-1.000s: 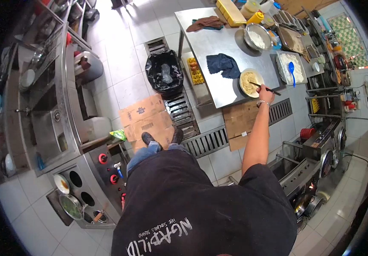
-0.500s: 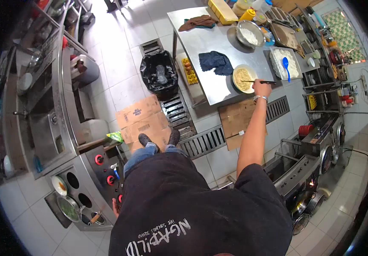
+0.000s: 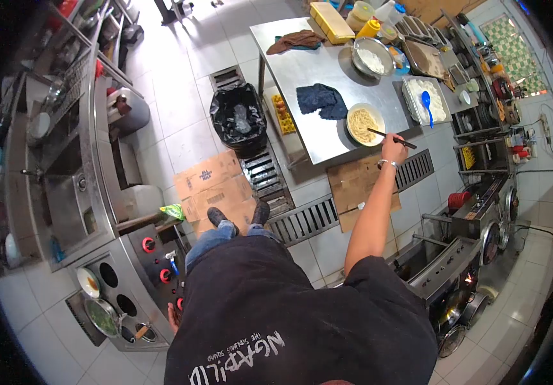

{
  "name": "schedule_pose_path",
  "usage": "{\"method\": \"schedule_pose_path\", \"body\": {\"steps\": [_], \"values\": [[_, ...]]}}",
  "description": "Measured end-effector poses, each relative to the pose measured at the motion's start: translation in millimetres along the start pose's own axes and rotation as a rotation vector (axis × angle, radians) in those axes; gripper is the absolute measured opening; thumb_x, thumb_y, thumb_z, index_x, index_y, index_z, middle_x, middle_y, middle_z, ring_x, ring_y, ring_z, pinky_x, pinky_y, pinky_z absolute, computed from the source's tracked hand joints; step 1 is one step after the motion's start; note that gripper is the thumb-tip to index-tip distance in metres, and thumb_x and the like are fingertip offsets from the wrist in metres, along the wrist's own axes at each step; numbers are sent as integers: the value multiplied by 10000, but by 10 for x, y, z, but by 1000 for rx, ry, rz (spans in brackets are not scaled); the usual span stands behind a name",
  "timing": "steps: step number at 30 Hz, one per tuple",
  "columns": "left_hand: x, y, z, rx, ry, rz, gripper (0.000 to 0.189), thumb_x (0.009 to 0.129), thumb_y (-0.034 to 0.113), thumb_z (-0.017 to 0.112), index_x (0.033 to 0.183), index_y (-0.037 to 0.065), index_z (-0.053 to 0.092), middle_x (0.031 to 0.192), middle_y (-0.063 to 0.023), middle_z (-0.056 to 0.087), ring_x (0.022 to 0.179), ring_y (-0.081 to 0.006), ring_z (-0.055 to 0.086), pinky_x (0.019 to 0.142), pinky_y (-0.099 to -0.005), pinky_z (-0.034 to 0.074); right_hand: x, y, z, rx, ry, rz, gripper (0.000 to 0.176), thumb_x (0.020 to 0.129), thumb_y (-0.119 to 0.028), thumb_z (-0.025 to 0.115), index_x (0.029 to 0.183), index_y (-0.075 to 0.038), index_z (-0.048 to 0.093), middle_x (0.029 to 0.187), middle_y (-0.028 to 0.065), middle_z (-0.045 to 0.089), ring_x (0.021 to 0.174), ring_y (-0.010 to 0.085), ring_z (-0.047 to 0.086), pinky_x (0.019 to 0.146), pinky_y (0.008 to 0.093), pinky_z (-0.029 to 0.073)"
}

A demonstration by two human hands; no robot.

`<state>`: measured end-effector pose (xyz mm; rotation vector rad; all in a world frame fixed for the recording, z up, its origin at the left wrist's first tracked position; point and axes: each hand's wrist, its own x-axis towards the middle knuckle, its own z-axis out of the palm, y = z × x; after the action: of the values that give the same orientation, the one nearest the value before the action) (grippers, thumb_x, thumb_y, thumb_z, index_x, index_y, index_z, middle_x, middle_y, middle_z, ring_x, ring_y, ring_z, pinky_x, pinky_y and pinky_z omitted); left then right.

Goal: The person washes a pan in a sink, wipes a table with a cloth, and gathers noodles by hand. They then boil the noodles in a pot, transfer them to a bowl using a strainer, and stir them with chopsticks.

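Note:
My right hand (image 3: 392,149) is closed around black chopsticks (image 3: 399,138). Their tips reach into a pale bowl of noodles (image 3: 362,120) at the front edge of the steel table (image 3: 321,144). A crumpled dark blue cloth (image 3: 322,101) lies beside the bowl. My left hand (image 3: 173,317) hangs by the front of the stove, next to its red-ringed knobs (image 3: 179,303). Its visible fingers look stretched out and hold nothing I can see; my shirt hides the rest of it.
On the table are a metal bowl of white powder (image 3: 372,58), a tray of white powder with a blue spoon (image 3: 426,106) and a brown cloth (image 3: 295,41). A lined bin (image 3: 238,119) stands left of it. Cardboard (image 3: 215,186) covers the floor at my feet.
The chopsticks have tilted, their handle ends now lower, with the tips still in the noodle bowl. My right hand has shifted slightly down. The left hand stays by the stove.

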<state>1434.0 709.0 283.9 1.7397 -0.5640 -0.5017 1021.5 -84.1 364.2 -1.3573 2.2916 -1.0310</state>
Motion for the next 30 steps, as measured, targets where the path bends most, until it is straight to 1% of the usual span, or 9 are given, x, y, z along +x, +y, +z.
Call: {"method": "schedule_pose_path", "body": {"steps": [1,5,9,12,18,19,26,27,30], "values": [[8,35,-8,20,-16,-5,619,924,211,498,1433,19,202,1499,-175,211,1386,-267,225,1147,-394,160,-47,21,18,-24,35,-173,485,810,-399,424,659,-12,672,619,178,645,609,346,627,691,409,499],[72,103,-20,92,-77,-16,616,923,213,498,1430,17,208,1497,-180,211,1384,-267,231,1144,-397,170,218,464,341,-440,112,-347,493,835,-348,402,626,18,658,612,219,625,636,374,629,696,449,494],[8,124,110,5,-1,-24,604,922,224,496,1422,14,230,1495,-178,218,1385,-267,227,1145,-401,170,201,206,228,-385,64,-336,500,820,-343,422,618,58,641,638,265,615,700,377,626,692,483,483],[72,-434,-63,-129,75,-9,593,924,239,495,1416,18,249,1496,-172,221,1389,-266,217,1145,-406,166,386,380,381,-687,-13,-491,439,812,-388,433,591,-103,683,642,77,671,710,292,625,727,410,488],[177,-486,-11,-184,53,-23,591,926,242,492,1417,19,250,1496,-171,222,1389,-267,216,1145,-408,165,432,373,394,-676,23,-305,456,800,-374,410,577,-97,694,718,162,675,789,346,607,790,388,479],[170,-479,-17,-183,46,-28,591,927,242,491,1417,19,250,1496,-170,223,1389,-267,215,1145,-408,165,334,284,360,-491,-117,-304,516,829,-345,393,663,73,647,744,260,644,784,387,596,789,470,456],[94,-521,-109,-225,50,-43,589,929,246,487,1419,21,250,1496,-168,224,1390,-268,213,1144,-410,165,196,145,96,-470,210,-231,519,850,-301,366,668,101,639,714,262,638,807,392,600,759,448,482],[81,-540,-125,-237,50,-47,588,929,246,487,1419,22,250,1496,-168,224,1390,-268,213,1144,-411,164,351,422,257,-529,157,-453,469,805,-314,419,596,45,637,659,232,635,688,421,599,708,489,496],[34,-634,-172,-285,51,-54,588,930,248,485,1419,22,250,1496,-167,225,1391,-268,212,1144,-412,164,536,498,396,-550,39,-467,452,804,-316,431,602,32,635,677,231,640,728,418,602,722,479,494]]}}
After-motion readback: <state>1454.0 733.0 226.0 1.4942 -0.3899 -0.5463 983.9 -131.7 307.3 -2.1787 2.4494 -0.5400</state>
